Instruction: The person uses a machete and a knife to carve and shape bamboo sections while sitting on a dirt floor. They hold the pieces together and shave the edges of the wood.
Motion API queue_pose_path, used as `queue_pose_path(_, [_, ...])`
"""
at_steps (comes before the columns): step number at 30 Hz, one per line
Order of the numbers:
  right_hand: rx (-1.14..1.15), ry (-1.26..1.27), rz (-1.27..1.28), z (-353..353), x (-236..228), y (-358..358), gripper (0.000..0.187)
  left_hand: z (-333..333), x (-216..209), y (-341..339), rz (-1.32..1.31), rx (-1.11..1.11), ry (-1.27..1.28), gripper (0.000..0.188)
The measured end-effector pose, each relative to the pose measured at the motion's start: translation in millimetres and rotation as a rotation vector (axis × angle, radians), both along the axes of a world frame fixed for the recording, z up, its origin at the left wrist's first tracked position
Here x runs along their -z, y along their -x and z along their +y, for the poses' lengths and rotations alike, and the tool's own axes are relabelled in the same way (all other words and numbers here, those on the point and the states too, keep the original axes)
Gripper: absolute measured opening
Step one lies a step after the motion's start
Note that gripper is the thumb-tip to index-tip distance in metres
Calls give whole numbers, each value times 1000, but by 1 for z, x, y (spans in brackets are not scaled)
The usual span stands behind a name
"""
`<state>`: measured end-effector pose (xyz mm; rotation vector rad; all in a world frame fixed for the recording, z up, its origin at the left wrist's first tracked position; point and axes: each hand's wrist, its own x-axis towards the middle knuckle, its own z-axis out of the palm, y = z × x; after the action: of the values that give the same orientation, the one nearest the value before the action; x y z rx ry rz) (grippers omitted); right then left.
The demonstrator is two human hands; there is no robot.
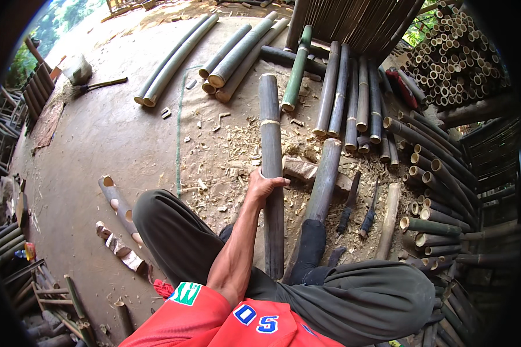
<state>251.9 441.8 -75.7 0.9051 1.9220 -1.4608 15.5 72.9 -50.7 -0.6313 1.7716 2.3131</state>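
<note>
One hand shows from my seat: the left hand [264, 186], fingers wrapped round a long dark bamboo pole [271, 156] lying on the shaving-strewn floor [98, 139] between the knees. I cannot see the right hand. Two knives [348, 205] lie just right of a second pole [324, 179].

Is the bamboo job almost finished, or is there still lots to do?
Some looks done: shavings cover the ground, and cut poles lie in a row. In hand: the left hand grips a dark bamboo pole lying between the legs; the right hand is out of sight. Two knives lie unused beside it. Probably lots left: many stacked poles wait on the right.
</note>
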Motion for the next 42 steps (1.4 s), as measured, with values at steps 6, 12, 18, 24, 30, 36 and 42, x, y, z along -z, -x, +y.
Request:
queue_pose_path(6, [-341,-238,614,-59,-29,67,13,5,13,4,-36,0,50,62])
queue_pose_path(12, [-705,-532,892,-130,-39,122,16,2,22,5,-79,-10,30,72])
queue_pose_path(18, [-669,-615,942,-131,-24,121,14,-1,26,3,-105,-23,14,75])
queue_pose_path(24, [-669,-619,934,-130,-24,121,13,-1,24,5,-99,-15,52,75])
queue_pose_path(30, [-700,-618,895,-126,-24,121,23,6,11,3,-103,-27,74,82])
queue_pose_path(36, [-688,-635,898,-125,-22,120,22,-2,10,5,-23,-80,227,82])
queue_pose_path(42, [-651,-605,933,-128,-12,120,17,-15,20,7,62,-71,142,75])
